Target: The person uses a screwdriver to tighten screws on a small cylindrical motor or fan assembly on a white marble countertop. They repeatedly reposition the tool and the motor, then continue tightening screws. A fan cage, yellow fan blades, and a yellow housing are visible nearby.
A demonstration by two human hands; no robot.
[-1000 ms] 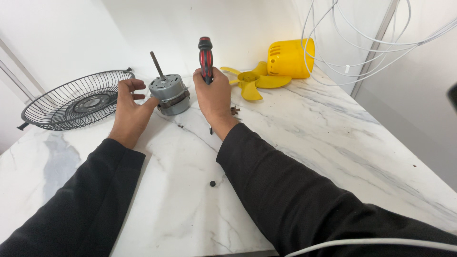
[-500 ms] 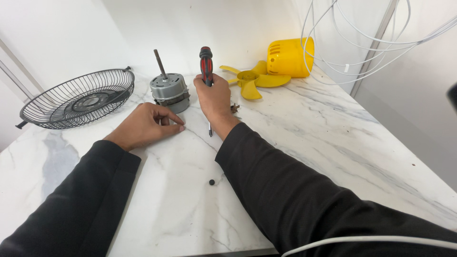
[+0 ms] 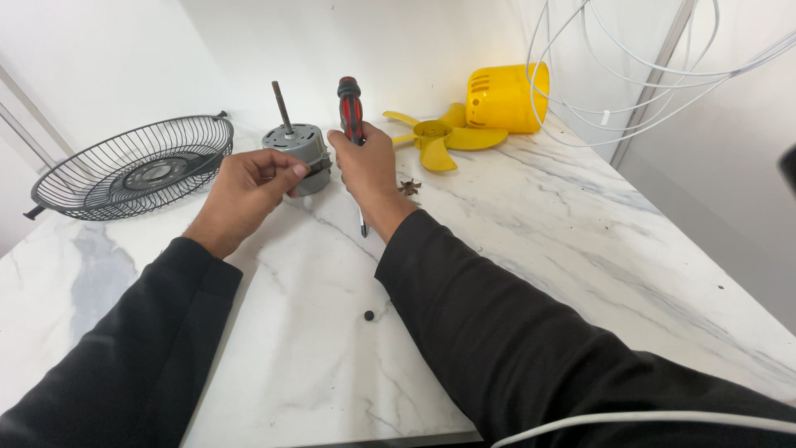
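Fan already lying in pieces; left hand [image 3: 249, 187] fingers pinching round grey metal motor [image 3: 300, 149] at frame middle top; right hand [image 3: 365, 166] fingers closing around red-and-black screwdriver [image 3: 350, 112]; yellow plastic blades [image 3: 435, 137], black wire guard [image 3: 133, 166] sitting apart; small black screw [image 3: 369, 315] lying loose; motor looking not opened yet.

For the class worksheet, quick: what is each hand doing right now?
Left hand: fingers curled, touching the grey motor.
Right hand: closed on the red-and-black screwdriver.
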